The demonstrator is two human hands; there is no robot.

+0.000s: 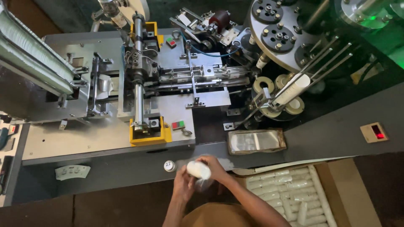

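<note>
Both hands, left hand (184,185) and right hand (213,164), are closed around a stack of white cups (198,170) at 6 o'clock, seemingly bagging it; next, likely the carton (336,185) at 4 o'clock needs careful placement

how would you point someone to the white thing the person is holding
Start at the grey machine bench and drop to its front edge, beside the small round white cap. There the left hand and right hand grip a white cup stack, the only one out of the cardboard box.
</note>
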